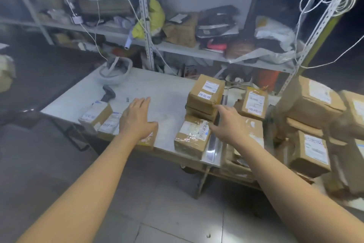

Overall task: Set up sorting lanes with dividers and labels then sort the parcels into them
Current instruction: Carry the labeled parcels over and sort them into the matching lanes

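Brown cardboard parcels with white labels lie on a white table (157, 89). Two small parcels (98, 113) sit at the front left edge. My left hand (136, 118) hovers open above a third parcel (148, 140) just right of them. A stack of parcels (205, 93) stands mid-table, with a taped parcel (192, 137) in front of it. My right hand (229, 122) reaches with straight fingers toward the stack, over a shiny metal divider strip (213, 144). More parcels (255, 102) lie right of the strip.
A pile of larger parcels (313, 102) stands at the right. A grey helmet (116, 71) and a barcode scanner (108, 94) lie at the table's back left. Cluttered metal shelving (146, 26) with hanging white cords rises behind. Tiled floor lies below.
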